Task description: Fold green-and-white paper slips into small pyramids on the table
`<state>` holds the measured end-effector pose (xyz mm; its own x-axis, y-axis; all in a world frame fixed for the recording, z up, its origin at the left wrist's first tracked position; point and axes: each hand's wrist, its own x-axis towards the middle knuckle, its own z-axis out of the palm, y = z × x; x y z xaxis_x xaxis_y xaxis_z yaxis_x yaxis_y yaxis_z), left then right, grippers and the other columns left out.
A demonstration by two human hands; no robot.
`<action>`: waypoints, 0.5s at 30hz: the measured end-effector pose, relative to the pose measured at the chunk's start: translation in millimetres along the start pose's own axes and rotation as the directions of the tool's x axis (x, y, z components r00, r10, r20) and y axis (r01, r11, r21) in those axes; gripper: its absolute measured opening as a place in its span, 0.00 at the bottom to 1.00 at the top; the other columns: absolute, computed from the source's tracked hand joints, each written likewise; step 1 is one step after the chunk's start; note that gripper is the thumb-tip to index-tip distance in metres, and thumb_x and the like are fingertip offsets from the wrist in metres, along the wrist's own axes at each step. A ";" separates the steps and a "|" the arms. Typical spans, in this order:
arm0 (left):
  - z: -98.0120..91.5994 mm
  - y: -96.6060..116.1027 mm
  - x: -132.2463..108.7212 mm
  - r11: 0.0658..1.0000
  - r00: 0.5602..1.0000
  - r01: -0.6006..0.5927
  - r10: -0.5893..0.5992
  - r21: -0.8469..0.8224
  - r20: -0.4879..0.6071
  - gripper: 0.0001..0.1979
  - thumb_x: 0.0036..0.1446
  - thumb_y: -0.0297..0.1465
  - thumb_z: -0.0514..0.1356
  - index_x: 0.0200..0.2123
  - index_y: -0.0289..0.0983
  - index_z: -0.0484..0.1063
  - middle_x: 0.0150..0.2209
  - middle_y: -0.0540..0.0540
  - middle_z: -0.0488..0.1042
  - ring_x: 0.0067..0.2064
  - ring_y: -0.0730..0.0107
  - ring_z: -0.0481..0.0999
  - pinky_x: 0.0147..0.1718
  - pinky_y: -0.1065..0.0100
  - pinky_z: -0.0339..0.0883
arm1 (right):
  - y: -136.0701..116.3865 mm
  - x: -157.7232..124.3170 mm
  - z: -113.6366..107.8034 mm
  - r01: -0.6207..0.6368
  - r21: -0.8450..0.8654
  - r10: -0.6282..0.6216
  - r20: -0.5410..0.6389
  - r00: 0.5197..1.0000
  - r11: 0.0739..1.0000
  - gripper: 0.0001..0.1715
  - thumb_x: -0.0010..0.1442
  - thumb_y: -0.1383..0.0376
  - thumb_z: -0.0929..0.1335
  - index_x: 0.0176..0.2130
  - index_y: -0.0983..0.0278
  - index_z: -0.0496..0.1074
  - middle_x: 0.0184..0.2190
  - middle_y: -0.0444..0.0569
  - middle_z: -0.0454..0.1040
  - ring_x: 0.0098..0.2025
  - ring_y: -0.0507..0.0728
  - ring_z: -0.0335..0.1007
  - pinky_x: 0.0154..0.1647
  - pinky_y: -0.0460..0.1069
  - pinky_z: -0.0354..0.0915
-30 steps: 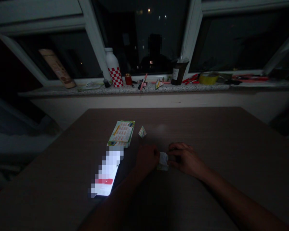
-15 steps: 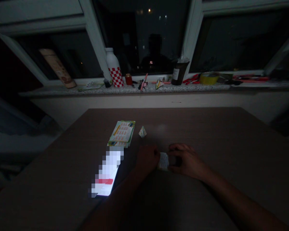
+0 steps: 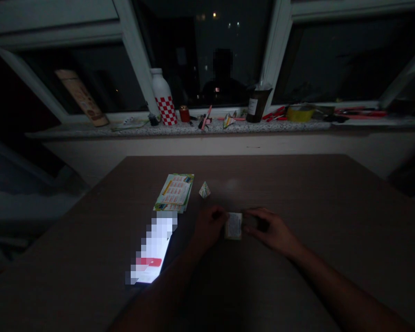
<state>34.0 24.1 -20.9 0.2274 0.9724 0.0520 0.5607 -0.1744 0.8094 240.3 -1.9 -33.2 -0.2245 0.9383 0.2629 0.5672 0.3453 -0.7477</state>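
Paper stack (image 3: 174, 192), folded piece (image 3: 204, 190) and small paper (image 3: 234, 226) on the table (image 3: 304, 189).
The folded piece seems finished; the small paper, seemingly unfinished, lies between left hand (image 3: 208, 227), whose grip I cannot tell, and right hand (image 3: 274, 233), fingers apart.

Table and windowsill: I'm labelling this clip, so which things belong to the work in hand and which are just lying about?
Belonging, it seems:
small printed paper
stack of printed cards
folded paper piece

Just lying about, apparently:
checkered bottle
tan flask
red jar
dark labelled cup
lit phone, though its role is unclear
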 end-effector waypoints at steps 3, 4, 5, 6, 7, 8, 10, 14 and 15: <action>5.0 1.9 -2.6 0.928 1.000 0.014 -0.022 -0.372 -0.015 0.10 0.52 0.36 0.58 0.27 0.34 0.70 0.24 0.52 0.69 0.28 0.72 0.68 0.28 0.72 0.61 | -5.5 -0.2 4.2 -0.092 0.194 0.100 -0.033 0.994 0.977 0.13 0.55 0.58 0.69 0.39 0.61 0.76 0.37 0.50 0.78 0.40 0.59 0.73 0.43 0.54 0.67; 6.8 2.8 -3.7 0.888 1.000 0.016 -0.020 -0.459 -0.003 0.10 0.51 0.35 0.60 0.26 0.34 0.70 0.23 0.52 0.68 0.28 0.73 0.67 0.28 0.72 0.60 | -7.1 -0.5 5.6 -0.124 0.260 0.139 -0.037 0.990 0.957 0.13 0.55 0.57 0.69 0.37 0.62 0.76 0.35 0.49 0.78 0.37 0.59 0.74 0.41 0.54 0.68; 8.3 3.7 -4.6 0.859 1.000 0.019 -0.013 -0.512 0.014 0.09 0.50 0.35 0.61 0.25 0.34 0.70 0.23 0.52 0.68 0.27 0.74 0.66 0.28 0.72 0.60 | -8.4 -0.9 6.7 -0.153 0.327 0.176 -0.040 0.984 0.932 0.13 0.54 0.56 0.69 0.36 0.62 0.76 0.33 0.49 0.79 0.36 0.58 0.74 0.40 0.53 0.68; 9.5 4.7 -5.5 0.837 0.999 0.025 -0.010 -0.546 0.030 0.09 0.49 0.35 0.61 0.25 0.33 0.70 0.22 0.53 0.67 0.27 0.75 0.65 0.28 0.73 0.59 | -9.2 -1.2 7.4 -0.177 0.392 0.209 -0.041 0.977 0.903 0.14 0.54 0.55 0.70 0.34 0.62 0.76 0.32 0.49 0.79 0.34 0.57 0.73 0.38 0.52 0.68; 10.1 5.5 -6.2 0.821 0.999 0.034 -0.012 -0.569 0.043 0.09 0.49 0.34 0.62 0.25 0.33 0.70 0.22 0.53 0.66 0.26 0.75 0.64 0.28 0.73 0.58 | -9.7 -1.3 7.7 -0.195 0.453 0.238 -0.039 0.971 0.870 0.14 0.53 0.55 0.70 0.34 0.63 0.77 0.31 0.49 0.79 0.33 0.57 0.73 0.37 0.52 0.68; 10.2 6.2 -6.6 0.809 0.998 0.046 -0.018 -0.586 0.053 0.09 0.48 0.34 0.62 0.25 0.33 0.70 0.21 0.54 0.66 0.25 0.76 0.63 0.27 0.73 0.57 | -10.0 -1.4 7.6 -0.207 0.504 0.260 -0.036 0.965 0.838 0.15 0.52 0.54 0.71 0.33 0.63 0.77 0.30 0.49 0.79 0.32 0.56 0.73 0.37 0.51 0.68; 9.4 7.1 -6.8 0.783 0.997 0.076 -0.046 -0.618 0.064 0.09 0.47 0.34 0.63 0.24 0.34 0.70 0.20 0.54 0.64 0.24 0.77 0.61 0.26 0.73 0.56 | -10.0 -1.2 6.1 -0.219 0.571 0.282 -0.024 0.959 0.791 0.15 0.51 0.54 0.71 0.32 0.64 0.77 0.29 0.48 0.78 0.31 0.55 0.72 0.35 0.50 0.67; 7.2 6.6 -5.7 0.729 0.994 0.113 -0.084 -0.675 0.076 0.10 0.44 0.35 0.64 0.24 0.34 0.69 0.21 0.54 0.65 0.25 0.76 0.63 0.27 0.73 0.57 | -10.5 -1.3 2.0 -0.230 0.602 0.298 -0.014 0.954 0.765 0.15 0.50 0.53 0.72 0.29 0.63 0.76 0.26 0.46 0.76 0.28 0.54 0.70 0.32 0.48 0.66; 7.0 6.3 -5.5 0.726 0.994 0.110 -0.076 -0.679 0.080 0.10 0.44 0.35 0.64 0.24 0.34 0.69 0.21 0.54 0.66 0.25 0.76 0.63 0.27 0.72 0.57 | -10.8 -1.6 1.6 -0.224 0.608 0.299 -0.023 0.954 0.762 0.15 0.50 0.53 0.72 0.28 0.63 0.76 0.25 0.46 0.76 0.28 0.54 0.70 0.31 0.48 0.66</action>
<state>41.9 16.6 -20.2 0.2467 0.9674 -0.0568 -0.1079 0.0857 0.9905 233.3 -7.1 -26.6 -0.0261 0.9988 0.0414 0.0008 0.0415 -0.9991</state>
